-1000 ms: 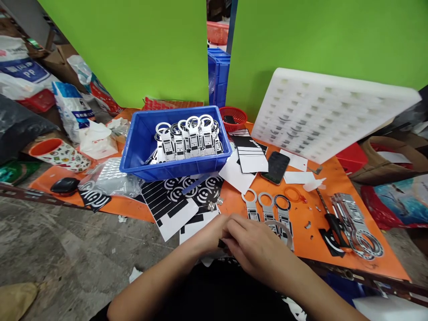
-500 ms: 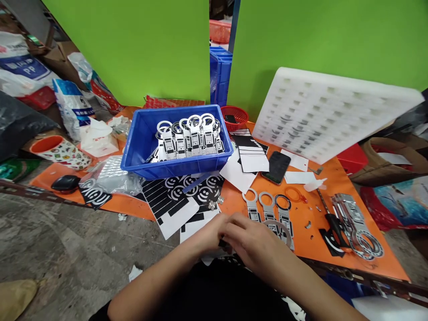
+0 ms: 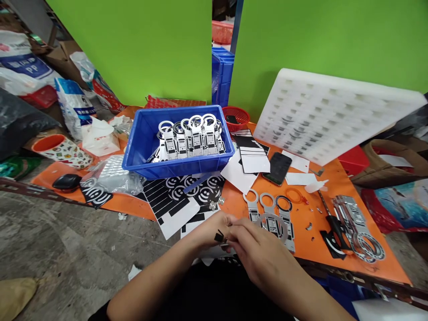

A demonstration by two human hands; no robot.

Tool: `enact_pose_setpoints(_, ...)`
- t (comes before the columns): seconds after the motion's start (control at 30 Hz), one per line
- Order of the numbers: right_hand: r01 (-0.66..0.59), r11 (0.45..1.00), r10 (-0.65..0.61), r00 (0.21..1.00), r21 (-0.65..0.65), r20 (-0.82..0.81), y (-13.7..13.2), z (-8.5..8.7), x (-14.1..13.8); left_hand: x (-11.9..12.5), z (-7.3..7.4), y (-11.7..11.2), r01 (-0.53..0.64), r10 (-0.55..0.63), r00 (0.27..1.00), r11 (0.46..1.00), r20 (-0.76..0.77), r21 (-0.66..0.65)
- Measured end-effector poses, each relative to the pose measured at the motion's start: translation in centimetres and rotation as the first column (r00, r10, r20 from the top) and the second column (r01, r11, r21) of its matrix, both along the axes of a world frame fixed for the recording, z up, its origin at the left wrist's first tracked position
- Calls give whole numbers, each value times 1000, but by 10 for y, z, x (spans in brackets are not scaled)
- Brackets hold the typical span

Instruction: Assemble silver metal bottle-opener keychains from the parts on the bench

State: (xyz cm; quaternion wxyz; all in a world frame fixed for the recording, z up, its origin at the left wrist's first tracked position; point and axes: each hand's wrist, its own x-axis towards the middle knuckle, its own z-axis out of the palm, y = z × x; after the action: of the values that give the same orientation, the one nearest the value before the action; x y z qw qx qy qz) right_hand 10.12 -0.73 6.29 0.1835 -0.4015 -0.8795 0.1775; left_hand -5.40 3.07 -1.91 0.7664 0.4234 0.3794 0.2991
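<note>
In front of my body, my left hand (image 3: 216, 229) and my right hand (image 3: 256, 247) meet with fingers curled and pressed together. From behind my right hand juts the silver ring of a ring-ended flat metal piece (image 3: 283, 229). Its body is hidden by my hands. A small black sticker piece (image 3: 219, 236) shows against my left hand by the thumb. Just beyond the hands, several similar flat metal pieces (image 3: 253, 215) with ring tops and black markings lie on the orange table (image 3: 230, 206). Small silver discs (image 3: 212, 205) rest beside black-and-white sticker sheets (image 3: 174, 214).
A blue bin (image 3: 177, 167) holds many ring-ended pieces. Behind, a white foam block (image 3: 334, 111) leans near a green panel (image 3: 133, 49). A phone (image 3: 278, 168), a black-handled screwdriver (image 3: 335, 227) and stacked metal pieces (image 3: 354, 214) lie right. A mouse (image 3: 67, 182) sits left.
The silver ring has shifted slightly up and left. My right hand has turned a little, and the black sticker piece at my left hand now shows clearly.
</note>
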Motion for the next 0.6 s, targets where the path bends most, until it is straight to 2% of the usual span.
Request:
enact_pose_setpoints(0.07,60,998,-59,988,-3,-142,-4,9,6,-4,8,6,122,-122,992,990,2,-69)
enact_pose_setpoints(0.17,188,978,-208,903,-89,-377,-4,29,25,-14,14,13,186,-184,983,973,29,-135)
enact_pose_setpoints(0.23,311,927,-376,794,-212,-479,0,41,41,-22,16,15,218,-211,976,961,61,-169)
enact_pose_setpoints(0.3,313,858,-488,742,-406,-460,7,46,53,-28,16,16,256,-241,966,946,97,-197)
enact_pose_setpoints(0.4,128,743,-437,836,-657,-331,17,38,56,-30,17,16,330,-304,942,920,144,-212)
enact_pose_setpoints(0.47,79,681,-400,873,-728,-280,21,30,51,-29,19,14,385,-354,920,899,171,-209)
enact_pose_setpoints(0.53,61,660,-360,900,-749,-244,23,25,44,-26,20,13,428,-393,900,880,191,-207)
enact_pose_setpoints(0.6,57,674,-306,929,-736,-208,22,24,38,-24,20,13,450,-411,889,868,203,-210)
